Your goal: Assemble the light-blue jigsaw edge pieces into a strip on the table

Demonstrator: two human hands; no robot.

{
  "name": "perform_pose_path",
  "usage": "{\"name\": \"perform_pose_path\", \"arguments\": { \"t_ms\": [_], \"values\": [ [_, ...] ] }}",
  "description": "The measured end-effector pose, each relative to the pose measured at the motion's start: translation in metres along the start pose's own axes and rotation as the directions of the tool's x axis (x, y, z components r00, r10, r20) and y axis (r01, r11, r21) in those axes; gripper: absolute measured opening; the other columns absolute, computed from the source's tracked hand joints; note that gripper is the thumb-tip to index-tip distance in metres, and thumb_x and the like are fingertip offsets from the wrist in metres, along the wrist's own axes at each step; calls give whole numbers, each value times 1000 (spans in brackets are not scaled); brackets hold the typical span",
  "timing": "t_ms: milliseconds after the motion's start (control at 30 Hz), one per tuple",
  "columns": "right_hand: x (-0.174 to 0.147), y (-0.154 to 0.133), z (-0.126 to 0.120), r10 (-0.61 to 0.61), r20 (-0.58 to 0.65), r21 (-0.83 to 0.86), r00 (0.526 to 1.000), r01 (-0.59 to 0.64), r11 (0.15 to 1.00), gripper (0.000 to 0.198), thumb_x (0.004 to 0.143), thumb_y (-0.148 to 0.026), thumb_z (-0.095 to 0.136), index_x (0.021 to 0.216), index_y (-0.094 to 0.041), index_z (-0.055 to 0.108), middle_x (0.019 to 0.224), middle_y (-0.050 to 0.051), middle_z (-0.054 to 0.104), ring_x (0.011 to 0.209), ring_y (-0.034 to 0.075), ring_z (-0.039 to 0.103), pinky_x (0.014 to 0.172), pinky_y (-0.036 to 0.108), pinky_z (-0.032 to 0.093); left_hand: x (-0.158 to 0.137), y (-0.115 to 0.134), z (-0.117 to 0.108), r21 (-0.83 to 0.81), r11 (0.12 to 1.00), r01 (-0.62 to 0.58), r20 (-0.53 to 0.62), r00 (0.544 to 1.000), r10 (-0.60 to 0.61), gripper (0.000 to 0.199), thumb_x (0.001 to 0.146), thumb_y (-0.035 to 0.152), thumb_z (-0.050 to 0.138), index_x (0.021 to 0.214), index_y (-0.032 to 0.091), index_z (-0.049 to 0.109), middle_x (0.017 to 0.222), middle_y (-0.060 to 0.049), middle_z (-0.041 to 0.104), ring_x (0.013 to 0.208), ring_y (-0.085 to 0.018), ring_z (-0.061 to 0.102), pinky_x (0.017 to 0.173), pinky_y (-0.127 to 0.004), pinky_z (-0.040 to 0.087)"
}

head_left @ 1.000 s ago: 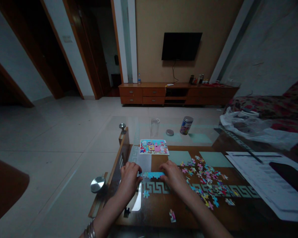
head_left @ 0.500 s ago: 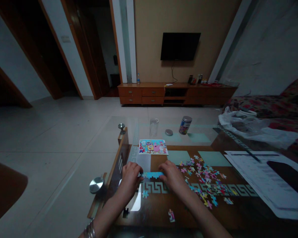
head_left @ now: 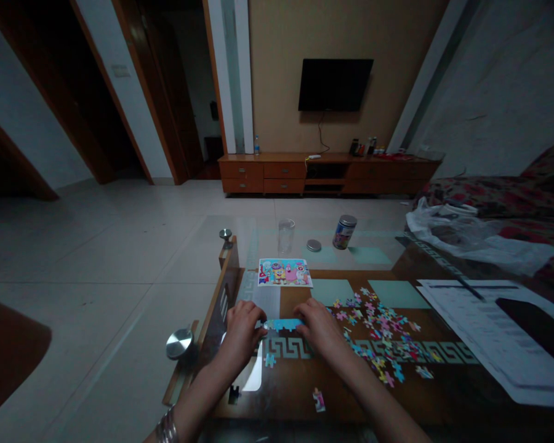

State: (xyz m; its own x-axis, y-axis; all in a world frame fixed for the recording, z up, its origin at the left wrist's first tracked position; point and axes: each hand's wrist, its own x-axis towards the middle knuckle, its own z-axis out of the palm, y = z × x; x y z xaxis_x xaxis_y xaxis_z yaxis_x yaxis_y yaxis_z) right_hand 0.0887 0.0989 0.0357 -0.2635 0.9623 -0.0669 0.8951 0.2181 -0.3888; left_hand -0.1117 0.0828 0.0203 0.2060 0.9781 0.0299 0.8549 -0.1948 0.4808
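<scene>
Inspector: State of the grip?
Operator: From my remote post, I find the left hand (head_left: pixel 242 327) pinching the left end of the blue puzzle strip (head_left: pixel 282 325) between thumb and fingers; the right hand (head_left: pixel 319 326) pinches the right end.
Inspector: Position?
Operator: Between both hands, nearer me than the picture card (head_left: pixel 285 273). Contact with the tabletop (head_left: pixel 281 394): I cannot tell. Loose pieces (head_left: pixel 388 333) lie to the right.
Inspector: Handling?
Operator: I judge it light and thin, each piece stiff, the joints weak. Raised by one end, it could part. I advise holding both ends, level, with light inward pressure; the glossy surface may let it slide.
</scene>
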Motion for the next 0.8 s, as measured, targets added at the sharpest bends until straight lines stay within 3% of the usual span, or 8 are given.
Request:
{"name": "perform_pose_path", "arguments": {
  "t_ms": [567, 800],
  "values": [
    [1, -3, 2, 9, -18, 49, 1000, -9, 999, 27, 72, -2, 55, 93, -14, 68, 98, 10, 63, 94, 22, 58, 82, 30, 42, 0, 2, 0, 3, 1000, 24, -16, 1000, -24, 12, 76, 14, 63, 86, 20, 64, 96, -5, 63, 102, -26, 52, 88, -40, 34],
    [2, 3, 0, 4, -23, 105, 1000, -1, 994, 24, 74, -5, 56, 91, -16, 68, 98, 9, 65, 92, 21, 59, 81, 28, 42, -12, 2, -4, -46, 999, 26, -106, 994, -31, 32, 81, 9, 50, 110, 20, 58, 103, -7, 65, 103, -25, 54, 92, -42, 35]
  ]
}}
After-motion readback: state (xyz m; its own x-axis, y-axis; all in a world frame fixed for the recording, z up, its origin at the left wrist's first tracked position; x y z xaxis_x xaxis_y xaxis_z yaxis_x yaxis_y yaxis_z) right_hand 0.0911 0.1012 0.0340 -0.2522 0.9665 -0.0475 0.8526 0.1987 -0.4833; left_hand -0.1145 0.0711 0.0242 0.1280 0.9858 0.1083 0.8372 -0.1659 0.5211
